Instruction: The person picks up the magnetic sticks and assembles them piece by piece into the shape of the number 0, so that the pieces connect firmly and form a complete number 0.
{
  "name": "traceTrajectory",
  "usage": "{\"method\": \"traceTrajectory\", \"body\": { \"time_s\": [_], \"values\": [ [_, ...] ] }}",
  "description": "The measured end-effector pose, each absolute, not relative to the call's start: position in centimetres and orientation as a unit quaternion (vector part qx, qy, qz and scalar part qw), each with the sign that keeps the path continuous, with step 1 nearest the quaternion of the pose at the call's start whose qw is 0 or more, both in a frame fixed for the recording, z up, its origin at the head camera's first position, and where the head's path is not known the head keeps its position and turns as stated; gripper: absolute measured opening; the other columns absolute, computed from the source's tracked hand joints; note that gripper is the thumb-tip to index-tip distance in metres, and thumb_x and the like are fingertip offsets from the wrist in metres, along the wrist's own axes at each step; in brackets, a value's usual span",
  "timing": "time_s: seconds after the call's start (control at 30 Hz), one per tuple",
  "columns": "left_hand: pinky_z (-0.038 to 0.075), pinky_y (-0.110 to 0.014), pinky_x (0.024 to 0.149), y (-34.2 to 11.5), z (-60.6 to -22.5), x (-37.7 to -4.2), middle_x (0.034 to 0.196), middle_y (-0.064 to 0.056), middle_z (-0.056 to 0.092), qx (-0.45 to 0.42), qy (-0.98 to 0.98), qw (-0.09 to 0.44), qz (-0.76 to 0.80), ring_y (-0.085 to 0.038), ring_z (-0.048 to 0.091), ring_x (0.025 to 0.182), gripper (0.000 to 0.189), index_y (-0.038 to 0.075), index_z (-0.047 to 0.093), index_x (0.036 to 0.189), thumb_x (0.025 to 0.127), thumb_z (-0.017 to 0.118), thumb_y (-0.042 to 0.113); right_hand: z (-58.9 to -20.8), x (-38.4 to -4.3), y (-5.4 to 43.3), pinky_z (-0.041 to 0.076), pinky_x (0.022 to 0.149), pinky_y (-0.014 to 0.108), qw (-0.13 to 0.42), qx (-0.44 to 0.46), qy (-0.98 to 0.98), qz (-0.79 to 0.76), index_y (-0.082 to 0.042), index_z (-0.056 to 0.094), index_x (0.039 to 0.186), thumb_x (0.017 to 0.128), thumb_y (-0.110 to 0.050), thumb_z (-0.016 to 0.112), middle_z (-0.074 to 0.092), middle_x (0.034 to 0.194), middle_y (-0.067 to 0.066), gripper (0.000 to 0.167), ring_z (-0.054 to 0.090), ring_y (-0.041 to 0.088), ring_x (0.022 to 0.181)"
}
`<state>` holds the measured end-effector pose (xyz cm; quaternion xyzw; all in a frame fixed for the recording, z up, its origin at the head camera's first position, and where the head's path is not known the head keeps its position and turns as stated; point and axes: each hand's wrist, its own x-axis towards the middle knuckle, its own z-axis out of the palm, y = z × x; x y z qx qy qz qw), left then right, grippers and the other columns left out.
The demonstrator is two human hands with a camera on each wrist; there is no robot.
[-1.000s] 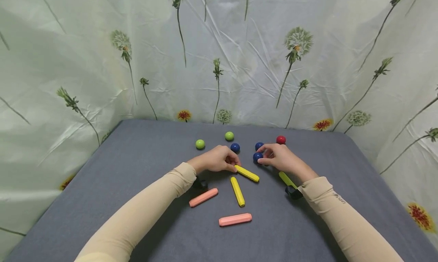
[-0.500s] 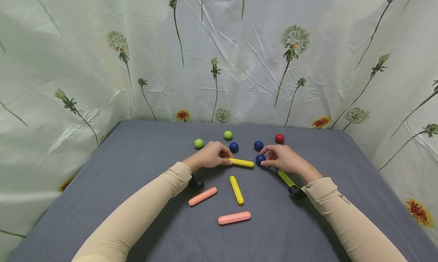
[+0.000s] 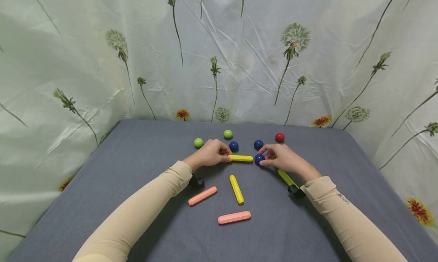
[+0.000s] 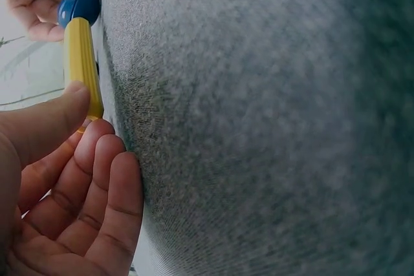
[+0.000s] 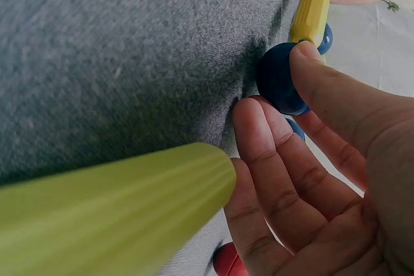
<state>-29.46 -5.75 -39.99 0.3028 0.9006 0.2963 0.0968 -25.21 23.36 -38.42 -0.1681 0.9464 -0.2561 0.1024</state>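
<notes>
My left hand pinches the near end of a ridged yellow stick between thumb and fingers, just over the grey table. A blue ball sits at the stick's far end, held between the thumb and fingers of my right hand. In the left wrist view the stick points straight at the blue ball, and the two look in contact. The right wrist view has the ball under my thumb, with a yellow-green stick close below my fingers.
Behind the hands lie two more blue balls, two green balls and a red ball. Nearer me are another yellow stick and two pink sticks. A yellow-green stick lies by my right wrist. Flowered cloth hangs behind the table.
My left hand has taken hold of the yellow stick and swung it from slanted to nearly level, its free end now at the blue ball. My right hand has barely moved.
</notes>
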Motion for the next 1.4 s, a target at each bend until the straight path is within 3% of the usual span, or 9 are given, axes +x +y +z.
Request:
{"method": "traceTrajectory", "body": {
  "time_s": [1.17,1.4],
  "values": [
    [0.046,-0.023,0.069,-5.1,-39.98,-29.83,0.085,0.001,0.074,0.295,0.903,0.097,0.296,-0.01,0.059,0.074,0.011,0.011,0.08,0.101,0.1,0.079,0.022,-38.4,-25.42,23.11,0.054,0.074,0.031,0.11,-0.155,0.948,-0.256,-0.005,0.07,0.127,0.097,-0.026,0.082,0.073,0.099,0.008,0.038,0.063,0.019,0.086],
    [0.045,-0.023,0.066,-4.96,-39.81,-29.67,0.084,0.0,0.072,0.291,0.905,0.102,0.295,-0.01,0.057,0.073,0.011,0.011,0.079,0.101,0.1,0.079,0.022,-38.36,-25.48,23.1,0.051,0.068,0.029,0.107,-0.158,0.949,-0.252,-0.005,0.07,0.126,0.097,-0.03,0.082,0.071,0.094,0.007,0.04,0.06,0.017,0.079]
  ]
}}
